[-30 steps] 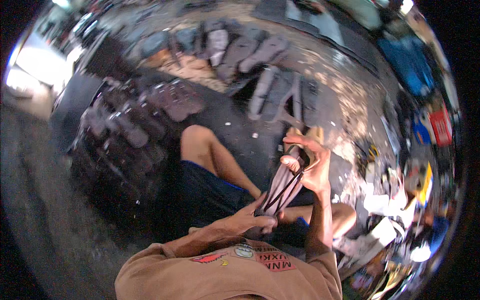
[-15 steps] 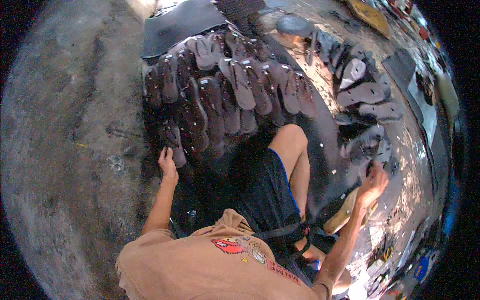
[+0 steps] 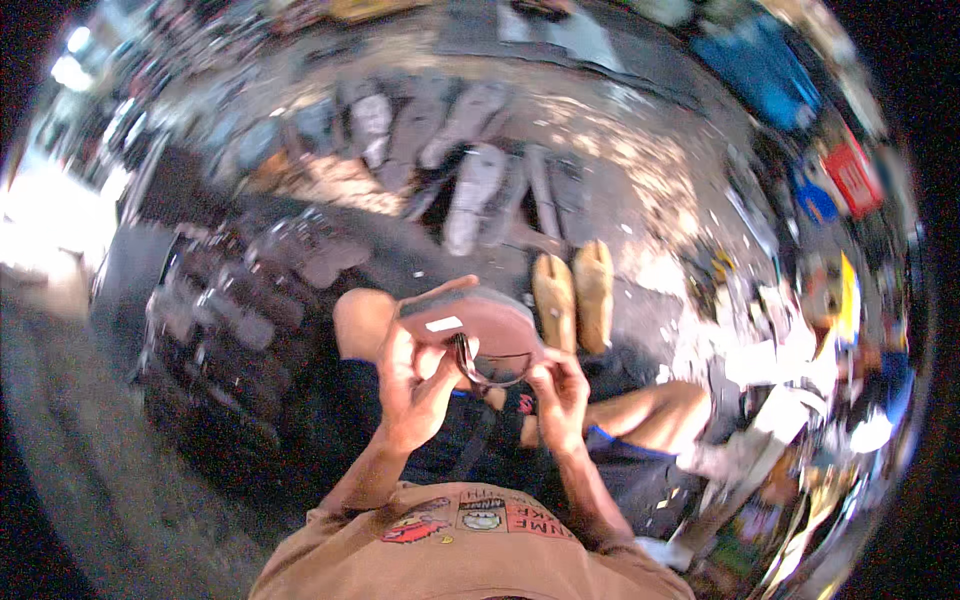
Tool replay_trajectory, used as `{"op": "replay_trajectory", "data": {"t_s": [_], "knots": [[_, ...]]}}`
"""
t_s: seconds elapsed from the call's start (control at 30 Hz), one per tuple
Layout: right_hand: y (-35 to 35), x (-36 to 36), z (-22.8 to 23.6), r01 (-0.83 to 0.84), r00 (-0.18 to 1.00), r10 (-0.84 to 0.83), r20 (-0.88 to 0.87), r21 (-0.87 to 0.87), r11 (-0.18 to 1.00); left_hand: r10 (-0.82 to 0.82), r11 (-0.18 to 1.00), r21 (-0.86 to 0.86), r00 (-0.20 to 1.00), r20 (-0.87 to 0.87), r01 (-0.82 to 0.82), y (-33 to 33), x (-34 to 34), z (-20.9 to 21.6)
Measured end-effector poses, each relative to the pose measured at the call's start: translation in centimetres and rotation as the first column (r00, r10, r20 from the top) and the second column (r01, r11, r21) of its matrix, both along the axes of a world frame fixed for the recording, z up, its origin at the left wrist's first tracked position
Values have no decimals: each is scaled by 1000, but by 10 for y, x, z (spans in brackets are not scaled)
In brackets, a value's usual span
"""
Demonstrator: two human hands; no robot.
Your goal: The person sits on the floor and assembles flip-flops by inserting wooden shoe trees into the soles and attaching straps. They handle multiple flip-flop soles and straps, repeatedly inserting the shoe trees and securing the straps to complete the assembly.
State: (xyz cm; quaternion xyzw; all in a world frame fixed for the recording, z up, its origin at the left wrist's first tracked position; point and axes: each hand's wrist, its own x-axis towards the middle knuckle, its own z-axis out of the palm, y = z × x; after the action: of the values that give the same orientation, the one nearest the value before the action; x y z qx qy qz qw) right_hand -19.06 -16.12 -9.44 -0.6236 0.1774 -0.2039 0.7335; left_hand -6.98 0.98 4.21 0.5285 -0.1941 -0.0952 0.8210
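In front of my body I hold a flip-flop with a reddish-brown footbed, a dark strap and a small white label. My left hand grips one end, its fingers behind the sole and its thumb near the strap. At the other end, by the strap, my right hand pinches the edge between thumb and fingers. Just beyond my right hand, two yellowish wooden foot forms with slits at their tips lie side by side.
To the left, several dark flip-flops lie in rows on a black mat. Ahead are several loose grey soles on the sunlit floor. A blue item and a red-and-white box stand at the far right amid clutter.
The view has swung right. My left hand has left the flip-flop rows, and my right hand has come in from near the soles. Both hands now hold one flip-flop before me.
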Motion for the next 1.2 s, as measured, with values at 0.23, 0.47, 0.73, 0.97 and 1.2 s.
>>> {"op": "replay_trajectory", "data": {"t_s": [0.23, 0.47, 0.73, 0.97, 1.2], "knots": [[-50, -3, 150, -69, 972, 198, 125, -656, 752, -276, 874, 480, 736, 618, -75, -32, -10, 29], [-45, -4, 141, -8, 959, 187, 212, -640, 769, -261, 942, 330, 731, 630, 52, -36, -7, 12], [-72, 2, 150, -279, 932, 351, -88, -794, 540, -442, 828, 541, 766, 467, 149, -31, -5, 3], [-118, 36, 27, 198, 926, -317, -206, -449, 871, -226, 947, 141, 910, -347, 289, -34, 60, -50], [-68, 54, -16, 94, 938, -320, -131, -794, 600, -227, 949, -315, 761, -608, 32, -28, 83, -54]]}}
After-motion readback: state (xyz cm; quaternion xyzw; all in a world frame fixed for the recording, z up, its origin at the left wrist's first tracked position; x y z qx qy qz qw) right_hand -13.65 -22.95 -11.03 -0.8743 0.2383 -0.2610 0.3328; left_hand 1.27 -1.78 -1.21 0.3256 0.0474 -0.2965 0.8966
